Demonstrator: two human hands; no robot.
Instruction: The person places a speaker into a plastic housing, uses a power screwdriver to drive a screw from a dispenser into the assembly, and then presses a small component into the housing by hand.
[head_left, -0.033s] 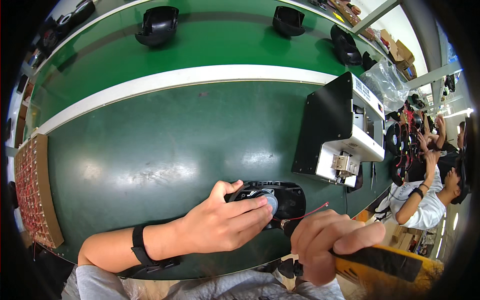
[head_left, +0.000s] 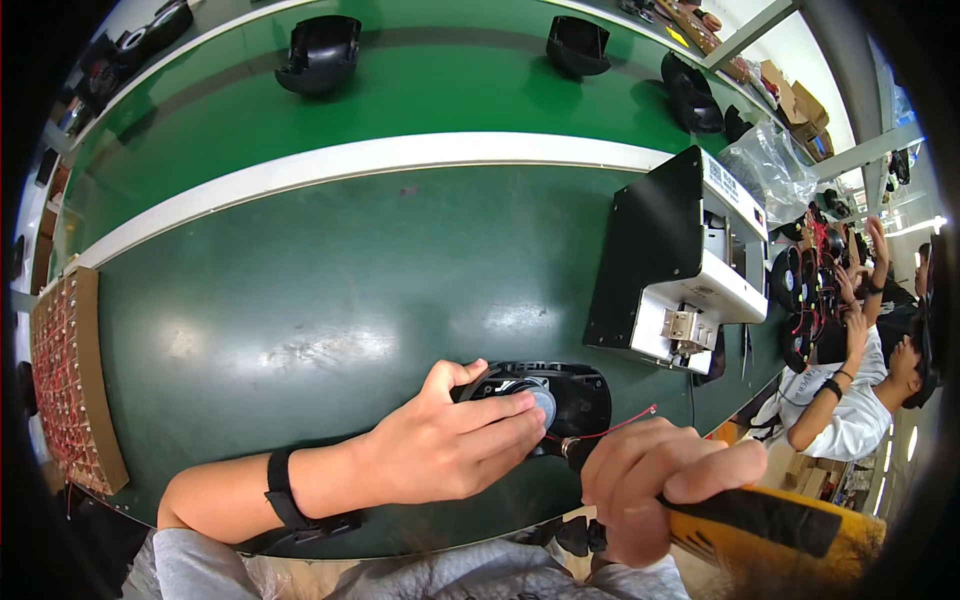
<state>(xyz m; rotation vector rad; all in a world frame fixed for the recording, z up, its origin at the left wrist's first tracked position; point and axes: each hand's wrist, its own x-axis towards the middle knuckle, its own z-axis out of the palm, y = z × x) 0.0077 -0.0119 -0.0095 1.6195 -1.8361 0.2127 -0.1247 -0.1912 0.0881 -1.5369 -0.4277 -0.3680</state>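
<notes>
My left hand (head_left: pixel 450 435) is closed over a small round speaker (head_left: pixel 543 402), its fingers on the grey metal back and its thumb at the rim of a black plastic housing (head_left: pixel 585 385). The speaker sits in that open housing, which lies on the table. A thin red wire (head_left: pixel 625 418) runs out from it to the right. In my right hand (head_left: pixel 640 480) is a yellow-and-black power screwdriver (head_left: pixel 780 525), wrapped by the fingers near its front. Its dark nose points at the housing's lower edge; whether the tip touches is hard to see.
A black-and-white bench machine (head_left: pixel 670 260) stands right of the housing. At the left edge is a cardboard box (head_left: pixel 85 380) with red wired parts. Several black shells, including one (head_left: pixel 320 55), rest on the green surface beyond a white rail (head_left: pixel 400 150). A co-worker (head_left: pixel 850 390) sits at right.
The co-worker's hands at right have shifted, one now raised higher. My own hands and the tool look nearly still.
</notes>
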